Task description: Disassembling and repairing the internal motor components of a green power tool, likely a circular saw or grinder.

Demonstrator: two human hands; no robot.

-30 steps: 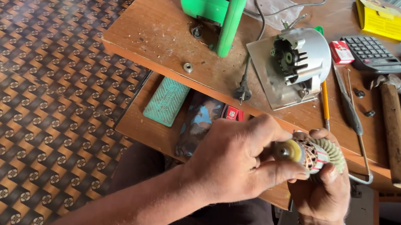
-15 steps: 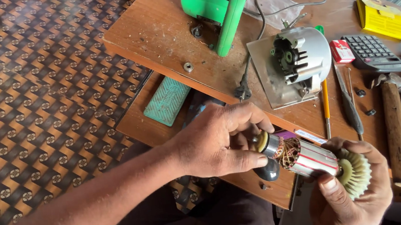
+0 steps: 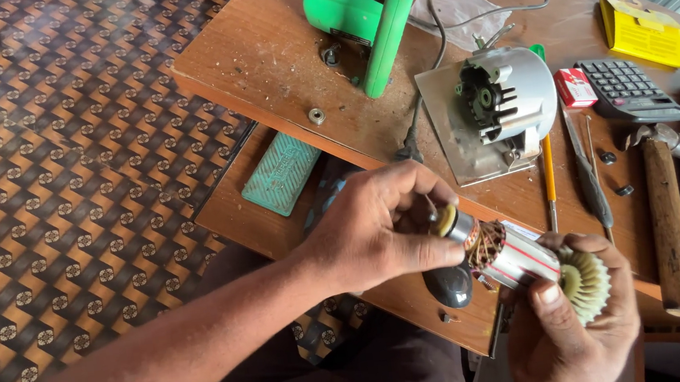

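Armature (image 3: 511,255) sits between both hands, just over the counter (image 3: 274,62) edge. Left hand (image 3: 378,229) pinches its bearing end; right hand (image 3: 574,331) grips the fan end. Hammer (image 3: 668,222) lies nearby.

Single head-worn view looks steeply down, close over the wooden workbench (image 3: 272,45); patterned floor (image 3: 55,164) fills frame left.

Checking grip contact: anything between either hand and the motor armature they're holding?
Nothing visible. The left hand pinches the bearing end of the armature directly, and the right hand cups its cream fan end from below. Both hands are bare, with no cloth or tool between.
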